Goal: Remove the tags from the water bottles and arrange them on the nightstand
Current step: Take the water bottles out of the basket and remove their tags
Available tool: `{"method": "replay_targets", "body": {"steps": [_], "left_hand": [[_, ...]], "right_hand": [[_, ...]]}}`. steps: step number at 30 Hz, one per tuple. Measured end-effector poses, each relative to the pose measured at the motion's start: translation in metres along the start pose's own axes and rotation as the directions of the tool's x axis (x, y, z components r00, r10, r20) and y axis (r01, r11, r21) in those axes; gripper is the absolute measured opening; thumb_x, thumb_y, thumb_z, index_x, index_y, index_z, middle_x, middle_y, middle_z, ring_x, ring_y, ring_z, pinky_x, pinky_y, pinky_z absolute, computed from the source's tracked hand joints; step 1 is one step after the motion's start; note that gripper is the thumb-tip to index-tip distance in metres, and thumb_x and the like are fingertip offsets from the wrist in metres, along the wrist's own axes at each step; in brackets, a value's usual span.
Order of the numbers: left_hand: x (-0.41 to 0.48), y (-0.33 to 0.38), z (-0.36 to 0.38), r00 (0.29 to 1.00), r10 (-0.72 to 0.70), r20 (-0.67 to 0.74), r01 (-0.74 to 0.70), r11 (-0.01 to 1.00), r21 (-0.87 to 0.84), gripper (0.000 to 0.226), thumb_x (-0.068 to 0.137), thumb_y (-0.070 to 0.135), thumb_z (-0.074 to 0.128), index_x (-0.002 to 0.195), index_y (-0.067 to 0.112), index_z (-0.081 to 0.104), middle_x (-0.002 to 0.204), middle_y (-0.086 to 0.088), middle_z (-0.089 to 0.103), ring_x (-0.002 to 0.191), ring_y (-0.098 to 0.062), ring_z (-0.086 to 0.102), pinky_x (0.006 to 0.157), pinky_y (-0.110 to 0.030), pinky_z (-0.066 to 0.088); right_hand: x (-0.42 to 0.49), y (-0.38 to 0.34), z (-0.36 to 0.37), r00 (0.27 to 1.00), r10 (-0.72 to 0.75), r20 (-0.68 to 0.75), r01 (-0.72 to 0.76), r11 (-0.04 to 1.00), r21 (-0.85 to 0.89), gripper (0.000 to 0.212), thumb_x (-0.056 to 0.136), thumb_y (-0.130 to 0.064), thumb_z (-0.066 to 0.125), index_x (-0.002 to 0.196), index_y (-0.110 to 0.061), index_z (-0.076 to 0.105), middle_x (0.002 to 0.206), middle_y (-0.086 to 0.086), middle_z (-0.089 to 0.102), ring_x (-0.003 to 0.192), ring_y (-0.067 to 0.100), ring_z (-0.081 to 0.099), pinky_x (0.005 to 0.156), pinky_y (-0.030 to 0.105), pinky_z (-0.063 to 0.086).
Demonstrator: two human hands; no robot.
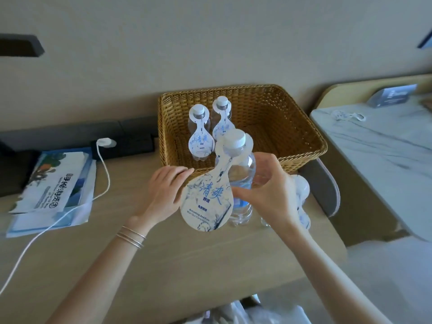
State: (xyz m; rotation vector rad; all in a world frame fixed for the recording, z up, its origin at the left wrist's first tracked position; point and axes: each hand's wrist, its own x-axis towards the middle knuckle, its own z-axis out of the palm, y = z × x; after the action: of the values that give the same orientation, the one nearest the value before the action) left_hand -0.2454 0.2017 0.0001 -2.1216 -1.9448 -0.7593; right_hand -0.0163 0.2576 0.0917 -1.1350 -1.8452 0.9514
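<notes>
R hand (268, 192) gripping water bottle (243, 174), L hand (163, 190) flat-fingered on its tag (205, 202), basket (280, 118) just behind

left hand (163, 192): slim silver bangles (131, 237) at wrist | both forearms: bare

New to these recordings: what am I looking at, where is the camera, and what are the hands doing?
There is no machine here: a person works with bare hands. The single picture comes from a camera worn on the head, looking forward and down. The right hand grips a clear water bottle in front of a wicker basket. The left hand touches the paper tag hanging from the bottle's neck. The basket holds two tagged bottles. Another bottle stands partly hidden behind the right hand. Brochures and a white cable lie on the wooden desk.
</notes>
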Motion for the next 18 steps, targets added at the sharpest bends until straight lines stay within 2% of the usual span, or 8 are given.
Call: {"method": "replay_targets", "body": {"steps": [1,3,6,9,12,18], "left_hand": [[-0.002,-0.004,0.002,0.998,0.011,0.057,-0.013,0.999,0.040,0.046,0.081,0.016,0.051,0.127,0.013,0.048,0.117,-0.008,0.059,0.109,-0.023,0.050,0.098,-0.039,0.037],[-0.007,-0.015,0.009,0.992,0.011,0.123,-0.024,0.994,0.104,0.045,0.088,0.020,0.042,0.132,0.012,0.048,0.124,-0.007,0.056,0.116,-0.022,0.047,0.104,-0.037,0.030],[-0.007,-0.019,0.011,0.991,0.009,0.133,-0.022,0.994,0.103,0.047,0.087,0.021,0.046,0.134,0.014,0.046,0.126,-0.006,0.055,0.117,-0.021,0.045,0.106,-0.036,0.027],[-0.008,-0.019,0.014,0.993,0.019,0.118,-0.031,0.995,0.099,0.048,0.086,0.020,0.049,0.134,0.013,0.048,0.126,-0.006,0.055,0.117,-0.023,0.047,0.105,-0.037,0.028],[-0.009,-0.019,0.018,0.997,0.027,0.069,-0.032,0.997,0.071,0.049,0.084,0.017,0.051,0.133,0.011,0.049,0.125,-0.008,0.056,0.117,-0.024,0.047,0.106,-0.039,0.030],[-0.008,-0.015,0.024,1.000,0.023,-0.010,-0.023,0.999,0.026,0.049,0.082,0.016,0.053,0.131,0.010,0.052,0.123,-0.009,0.057,0.116,-0.025,0.048,0.107,-0.042,0.030]], "right_hand": [[-0.008,0.008,0.008,0.999,0.032,0.017,-0.032,0.999,0.016,0.068,0.046,-0.048,0.086,0.105,-0.036,0.053,0.093,-0.022,0.066,0.087,-0.001,0.064,0.076,0.030,0.056],[-0.022,0.025,0.022,0.994,0.090,0.054,-0.093,0.994,0.054,0.068,0.049,-0.038,0.088,0.106,-0.036,0.052,0.097,-0.022,0.066,0.089,-0.002,0.064,0.079,0.020,0.053],[-0.034,0.053,0.032,0.979,0.174,0.102,-0.184,0.978,0.097,0.066,0.054,-0.017,0.089,0.109,-0.026,0.054,0.104,-0.017,0.065,0.094,-0.005,0.062,0.081,0.011,0.047],[-0.037,0.080,0.032,0.957,0.219,0.191,-0.244,0.963,0.118,0.064,0.057,-0.002,0.086,0.109,-0.024,0.055,0.106,-0.013,0.066,0.099,-0.005,0.060,0.085,0.011,0.046],[-0.035,0.103,0.028,0.932,0.239,0.273,-0.277,0.955,0.110,0.066,0.061,0.006,0.081,0.116,-0.019,0.053,0.114,-0.007,0.064,0.108,0.001,0.059,0.094,0.019,0.046],[-0.019,0.112,0.015,0.892,0.224,0.392,-0.261,0.964,0.044,0.060,0.071,0.004,0.074,0.118,-0.023,0.048,0.115,-0.012,0.060,0.105,-0.004,0.059,0.085,0.016,0.048]]}}
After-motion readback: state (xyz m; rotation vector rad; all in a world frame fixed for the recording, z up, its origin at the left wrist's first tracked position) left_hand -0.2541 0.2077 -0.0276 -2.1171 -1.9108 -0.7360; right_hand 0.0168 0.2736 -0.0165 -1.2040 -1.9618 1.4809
